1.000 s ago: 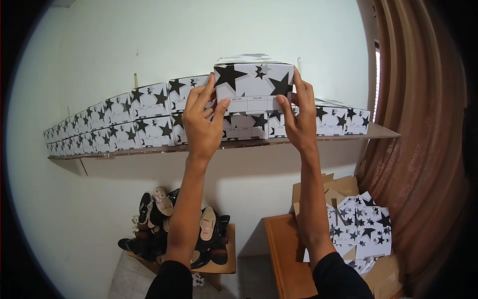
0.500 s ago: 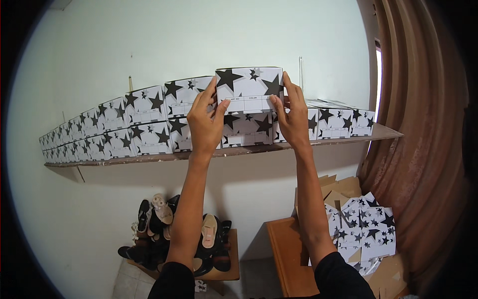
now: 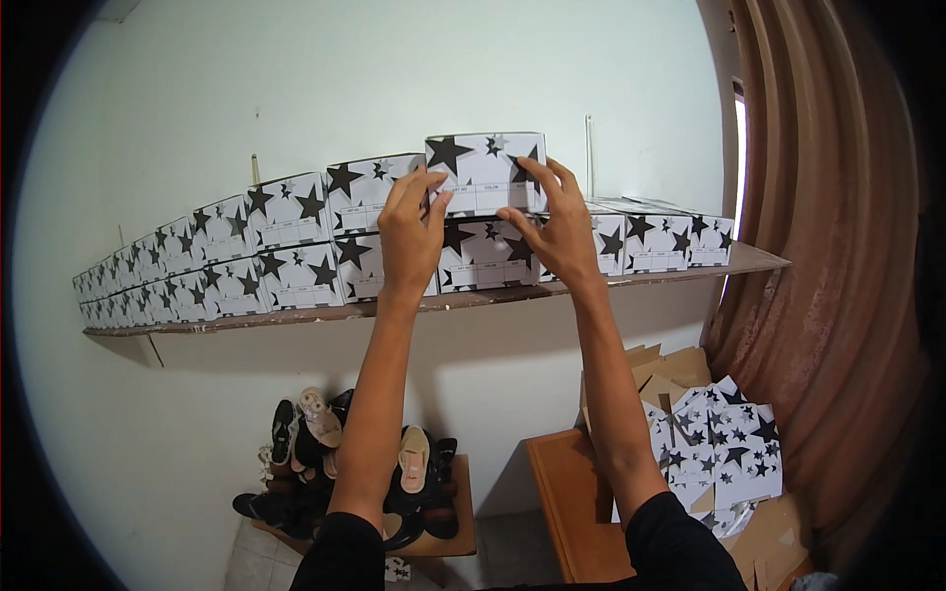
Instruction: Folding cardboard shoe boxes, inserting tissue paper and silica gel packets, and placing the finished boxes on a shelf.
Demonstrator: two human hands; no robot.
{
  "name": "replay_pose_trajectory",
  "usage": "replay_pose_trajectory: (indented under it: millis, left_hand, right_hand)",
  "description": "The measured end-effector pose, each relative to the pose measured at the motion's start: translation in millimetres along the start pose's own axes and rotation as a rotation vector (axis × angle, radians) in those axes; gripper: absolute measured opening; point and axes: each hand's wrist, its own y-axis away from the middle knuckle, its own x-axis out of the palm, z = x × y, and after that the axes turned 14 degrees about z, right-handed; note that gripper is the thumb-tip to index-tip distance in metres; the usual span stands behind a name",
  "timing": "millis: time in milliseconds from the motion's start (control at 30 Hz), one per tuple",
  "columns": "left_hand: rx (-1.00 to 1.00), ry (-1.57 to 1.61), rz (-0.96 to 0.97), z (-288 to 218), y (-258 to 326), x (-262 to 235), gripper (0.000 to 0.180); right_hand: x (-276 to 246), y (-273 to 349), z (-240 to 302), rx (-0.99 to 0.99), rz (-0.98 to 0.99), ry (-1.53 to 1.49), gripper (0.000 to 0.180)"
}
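1. The box [image 3: 485, 173] sits on the upper row of star boxes [image 3: 296, 246] on the shelf [image 3: 631, 281].
2. Left hand [image 3: 412, 234] and right hand [image 3: 554, 227] grasp its two ends, fingers spread.
3. Its long axis runs back toward the wall [image 3: 394, 79]; both hands are equally near.

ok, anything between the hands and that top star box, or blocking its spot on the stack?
Nothing visible. Left hand and right hand both touch the star-printed box, which already sits on the lower box, beside its upper-row neighbour.
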Motion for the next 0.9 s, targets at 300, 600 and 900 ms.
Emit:
replay_pose_trajectory:
  millis: [300,600,900]
  left_hand:
    - [0.082,-0.314,-0.028,-4.4,32.2,18.6,0.034]
    - [0.006,-0.607,0.099,-4.4,53.8,38.1,0.035]
    - [-0.063,-0.660,0.120,-21.6,60.7,34.5,0.040]
  right_hand:
    - [25.8,20.5,-7.2,0.045,-0.061,-0.053,0.060]
    - [40.9,34.9,-24.9,-0.028,-0.039,0.223,0.052]
    - [21.2,51.2,-10.8,0.071,0.147,0.370,0.060]
